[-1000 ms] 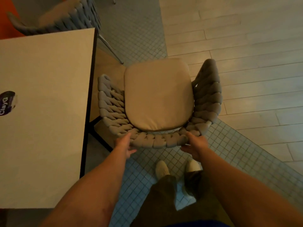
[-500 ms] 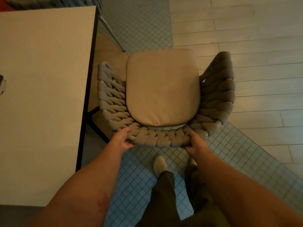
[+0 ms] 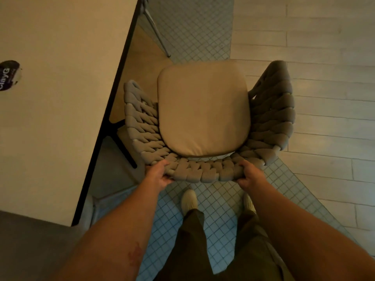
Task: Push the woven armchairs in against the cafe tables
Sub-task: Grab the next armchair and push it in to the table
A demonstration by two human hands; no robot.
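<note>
Armchair (image 3: 203, 174) sits just R of the surface (image 3: 60, 118), its L arm near the surface edge but apart, cushion (image 3: 203, 108) on the seat, L hand (image 3: 158, 177) & R hand (image 3: 248, 175) gripping opposite ends of the back rim, shoes (image 3: 189, 199) behind it on the tile floor (image 3: 220, 201), sticker (image 3: 9, 76) on the surface far L.

left hand (image 3: 157, 175), right hand (image 3: 248, 175) grip armchair (image 3: 203, 171) back | table (image 3: 60, 98) left
</note>
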